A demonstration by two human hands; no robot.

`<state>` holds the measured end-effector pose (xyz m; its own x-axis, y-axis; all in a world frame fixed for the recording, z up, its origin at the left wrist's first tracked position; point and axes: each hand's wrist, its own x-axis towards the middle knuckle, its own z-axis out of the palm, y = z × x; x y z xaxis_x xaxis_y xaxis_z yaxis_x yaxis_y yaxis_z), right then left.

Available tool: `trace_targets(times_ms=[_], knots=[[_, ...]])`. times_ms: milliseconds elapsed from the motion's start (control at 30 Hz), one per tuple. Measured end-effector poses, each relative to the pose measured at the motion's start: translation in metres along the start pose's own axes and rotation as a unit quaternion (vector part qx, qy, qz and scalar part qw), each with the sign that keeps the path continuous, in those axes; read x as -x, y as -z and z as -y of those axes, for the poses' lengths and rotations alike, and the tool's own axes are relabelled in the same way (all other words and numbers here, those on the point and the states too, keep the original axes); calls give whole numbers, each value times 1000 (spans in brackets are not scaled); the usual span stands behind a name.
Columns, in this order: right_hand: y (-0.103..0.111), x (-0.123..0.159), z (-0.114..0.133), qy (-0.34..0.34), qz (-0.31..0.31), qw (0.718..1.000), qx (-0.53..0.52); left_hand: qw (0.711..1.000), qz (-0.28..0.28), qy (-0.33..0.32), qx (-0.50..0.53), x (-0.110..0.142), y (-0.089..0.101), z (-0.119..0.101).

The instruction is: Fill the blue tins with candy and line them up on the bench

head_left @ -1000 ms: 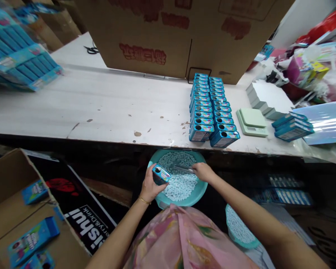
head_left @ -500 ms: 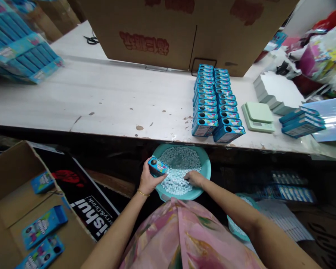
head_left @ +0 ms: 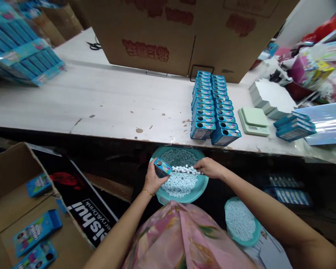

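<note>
Head view: left hand (head_left: 152,181) grips a box (head_left: 162,167), right hand (head_left: 211,168) a scoop (head_left: 188,173) mostly hidden by pellets (head_left: 184,169).

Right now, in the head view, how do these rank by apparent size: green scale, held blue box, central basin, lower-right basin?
Largest to smallest, as they look:
1. central basin
2. lower-right basin
3. green scale
4. held blue box
Differing nearness leaves true sizes unsure.

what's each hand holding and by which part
The left hand holds a blue box by its sides; the right hand holds a loaded scoop by one end.
</note>
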<state>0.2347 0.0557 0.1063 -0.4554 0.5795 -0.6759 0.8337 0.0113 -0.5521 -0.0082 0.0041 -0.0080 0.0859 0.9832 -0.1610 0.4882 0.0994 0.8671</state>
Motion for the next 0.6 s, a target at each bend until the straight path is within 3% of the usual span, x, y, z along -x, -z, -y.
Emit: trace_targets(times_ms=[200, 300, 400, 500, 600], knots=[[-10, -6, -24, -70, 35, 980, -184, 1000, 4, -16, -8, -1, 3, 0], [-10, -2, -21, -68, 30, 976, -204, 999, 13, -36, -18, 0, 1, 0], [-1, 0, -2, -38, 27, 989, -137, 995, 40, -81, -34, 2, -6, -3], [11, -4, 24, -13, 15, 1000, -5, 990, 64, -110, -59, 5, -13, -8], [18, -11, 48, -20, 24, 990, 139, 987, 68, -118, -83, 8, -17, -11]])
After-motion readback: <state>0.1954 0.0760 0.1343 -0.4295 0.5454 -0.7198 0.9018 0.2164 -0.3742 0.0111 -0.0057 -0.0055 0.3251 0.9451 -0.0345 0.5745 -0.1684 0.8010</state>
